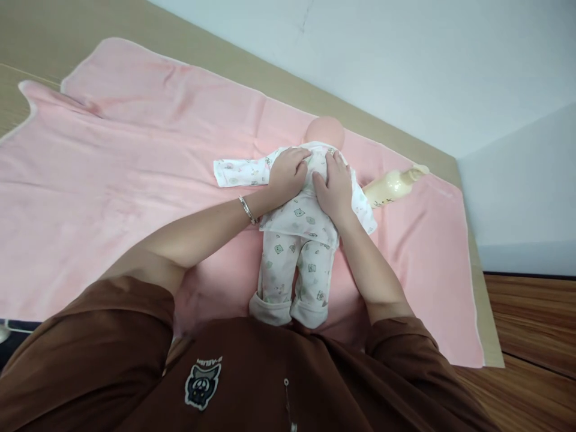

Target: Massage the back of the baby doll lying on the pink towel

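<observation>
A baby doll [299, 249] in white printed pyjamas lies on a pink towel [112, 180], its bald head [324, 131] pointing away from me. My left hand [288, 174], with a bracelet at the wrist, rests on the doll's upper body, fingers curled on the shirt cloth. My right hand [333, 187] lies flat on the doll's chest, fingers stretched toward the neck. One empty sleeve [240, 172] of the shirt spreads out to the left.
A cream-coloured bottle [393, 185] lies on the towel just right of the doll. The towel covers a tan mat [488, 312] beside a pale wall. Wooden floor [531, 336] shows at the right. My brown shirt fills the bottom of the view.
</observation>
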The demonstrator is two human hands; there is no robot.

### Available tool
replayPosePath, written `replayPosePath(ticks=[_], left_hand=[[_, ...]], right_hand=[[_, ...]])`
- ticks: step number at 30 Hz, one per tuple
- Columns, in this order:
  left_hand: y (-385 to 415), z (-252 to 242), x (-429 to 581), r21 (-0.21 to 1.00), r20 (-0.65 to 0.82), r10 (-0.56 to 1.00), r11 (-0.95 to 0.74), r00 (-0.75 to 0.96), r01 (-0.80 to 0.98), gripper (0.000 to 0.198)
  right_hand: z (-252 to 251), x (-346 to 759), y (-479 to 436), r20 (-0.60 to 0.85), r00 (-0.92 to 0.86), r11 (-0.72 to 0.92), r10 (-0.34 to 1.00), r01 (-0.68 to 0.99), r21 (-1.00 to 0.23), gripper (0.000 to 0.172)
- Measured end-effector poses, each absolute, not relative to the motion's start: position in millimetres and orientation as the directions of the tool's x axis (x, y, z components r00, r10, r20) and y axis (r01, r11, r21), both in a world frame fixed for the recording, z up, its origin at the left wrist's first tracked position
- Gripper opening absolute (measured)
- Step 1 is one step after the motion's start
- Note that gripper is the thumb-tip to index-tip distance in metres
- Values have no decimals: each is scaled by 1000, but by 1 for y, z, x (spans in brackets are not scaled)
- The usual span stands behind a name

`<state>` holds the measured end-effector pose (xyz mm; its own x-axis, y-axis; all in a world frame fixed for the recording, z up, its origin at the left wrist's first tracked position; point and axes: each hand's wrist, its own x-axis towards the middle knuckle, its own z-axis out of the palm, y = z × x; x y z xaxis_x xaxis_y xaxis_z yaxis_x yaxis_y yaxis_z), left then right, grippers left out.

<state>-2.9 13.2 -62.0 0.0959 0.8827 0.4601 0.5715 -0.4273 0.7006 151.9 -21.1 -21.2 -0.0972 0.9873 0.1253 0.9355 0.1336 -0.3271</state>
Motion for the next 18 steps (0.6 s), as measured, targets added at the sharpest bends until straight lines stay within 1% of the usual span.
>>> replayPosePath(ticks=[4, 8, 10, 13, 14, 16, 18], left_hand=[[15, -60, -2, 711, 420, 899, -410, 123, 572, 45], [13, -58, -3, 712, 407, 904, -405, 132, 575, 47], [13, -59, -4, 705, 426, 895, -420, 131, 572, 49], [15, -62, -5, 719, 409, 904, -405, 128, 565, 51], [16, -63, -5, 723, 397, 908, -397, 129, 565, 52], [18, -65, -5, 728, 383, 914, -388, 135, 565, 54], [19, -66, -4, 728, 389, 910, -398, 141, 559, 53]], right_hand=[[-21, 165, -20, 139, -190, 224, 972, 931, -288, 71], [-13, 159, -36, 89, -182, 197, 979, 956, -218, 73], [-11, 150, -52, 114, -189, 208, 975, 961, -185, 72], [-11, 141, -68, 187, -274, 304, 943, 940, -158, 65], [-12, 140, -67, 189, -302, 333, 934, 929, -163, 64], [-12, 146, -57, 145, -346, 370, 927, 907, -199, 63], [-12, 158, -38, 88, -342, 353, 936, 900, -255, 64]])
